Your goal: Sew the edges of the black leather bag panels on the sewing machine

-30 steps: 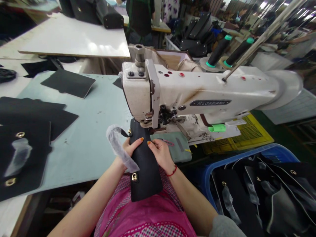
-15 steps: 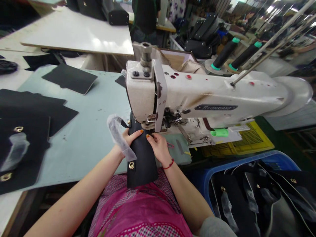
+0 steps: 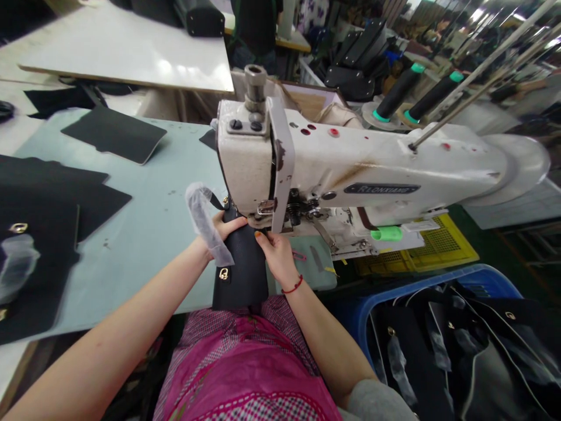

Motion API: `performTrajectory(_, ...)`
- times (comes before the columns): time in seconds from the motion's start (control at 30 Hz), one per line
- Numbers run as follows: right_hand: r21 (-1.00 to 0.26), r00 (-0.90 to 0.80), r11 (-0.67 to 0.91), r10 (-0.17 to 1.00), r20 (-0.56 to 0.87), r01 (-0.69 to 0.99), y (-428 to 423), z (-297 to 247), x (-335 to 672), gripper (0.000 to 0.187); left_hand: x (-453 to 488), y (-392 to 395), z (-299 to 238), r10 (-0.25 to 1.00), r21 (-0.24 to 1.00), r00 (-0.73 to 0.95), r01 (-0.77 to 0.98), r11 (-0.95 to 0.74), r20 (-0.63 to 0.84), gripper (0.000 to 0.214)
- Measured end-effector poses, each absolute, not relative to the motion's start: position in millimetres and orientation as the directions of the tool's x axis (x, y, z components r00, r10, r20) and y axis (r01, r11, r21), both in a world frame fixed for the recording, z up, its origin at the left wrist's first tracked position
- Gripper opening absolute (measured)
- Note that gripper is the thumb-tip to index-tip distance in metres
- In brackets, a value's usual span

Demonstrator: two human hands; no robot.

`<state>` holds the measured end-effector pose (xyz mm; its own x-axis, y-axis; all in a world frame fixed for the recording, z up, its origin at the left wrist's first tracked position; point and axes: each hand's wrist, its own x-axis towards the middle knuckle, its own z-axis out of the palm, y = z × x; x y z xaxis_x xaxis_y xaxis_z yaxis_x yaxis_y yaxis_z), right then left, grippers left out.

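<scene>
A black bag panel [image 3: 242, 272] lies under the head of a white sewing machine [image 3: 249, 158], its near end hanging over the table edge by my lap. Its plastic-wrapped handle [image 3: 202, 219] arches over my left wrist, fixed by gold rings [image 3: 224, 273]. My left hand [image 3: 222, 231] grips the panel's left side, thumb on top close to the presser foot, some fingers hidden. On the right edge, my right hand [image 3: 277, 252] pinches the panel between thumb and fingers, just below the machine head. The needle itself is hidden.
Black panels [image 3: 39, 204] lie at the left of the pale green table [image 3: 144, 234]. A blue basket [image 3: 370, 318] at right holds several handled panels. Behind it is a yellow crate [image 3: 456, 240]. Two black thread cones [image 3: 398, 93] stand behind the machine.
The panel has moved slightly forward under the machine, with both hands still on it. The whole view has shifted a little, so the table items appear further left.
</scene>
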<state>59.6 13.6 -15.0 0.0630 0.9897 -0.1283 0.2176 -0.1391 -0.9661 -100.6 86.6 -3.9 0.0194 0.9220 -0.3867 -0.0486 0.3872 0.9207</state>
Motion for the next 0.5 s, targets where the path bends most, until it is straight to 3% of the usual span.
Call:
performTrajectory(0.13,-0.965,0.057,-0.173,0.985,-0.165,0.198,14.1,-19.5,60.5,0.046,-103.6,90.3,-6.9,0.925,0.927,0.064,0.019,0.373,-0.374,0.048)
performTrajectory(0.37,-0.964,0.090,-0.261,0.962,-0.256,0.051,16.4,-14.2,62.0,0.045,-102.2,92.8,-0.7,0.917,0.923,0.116,-0.009,0.385,-0.381,0.053)
performTrajectory(0.5,-0.963,0.093,-0.265,0.961,-0.260,0.050,17.5,-9.8,61.4,0.041,-105.3,92.1,3.1,0.906,0.913,0.141,-0.039,0.407,-0.398,0.059)
